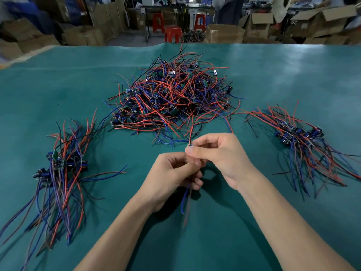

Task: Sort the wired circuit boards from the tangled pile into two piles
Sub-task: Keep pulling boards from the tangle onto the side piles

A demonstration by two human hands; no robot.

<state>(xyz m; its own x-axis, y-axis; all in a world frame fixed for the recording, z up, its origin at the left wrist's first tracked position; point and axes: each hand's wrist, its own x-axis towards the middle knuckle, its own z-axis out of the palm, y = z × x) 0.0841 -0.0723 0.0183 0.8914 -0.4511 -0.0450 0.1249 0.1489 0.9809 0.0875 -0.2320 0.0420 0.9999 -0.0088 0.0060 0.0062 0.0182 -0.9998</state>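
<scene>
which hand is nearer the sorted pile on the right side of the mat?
Right. The right hand sits just right of centre, across a bare strip of mat from the right sorted pile. The left hand is beside it, farther from that pile.

You have no readable text, label, brand or number anywhere in your view. The cardboard boxes (259,24) behind your table (273,75) are too blurred to show any print.

The mat (254,75) is teal. The pile (172,94) tangles red, blue and black wires round green boards. Stools (172,34) behind are red, boxes (224,33) brown.
</scene>
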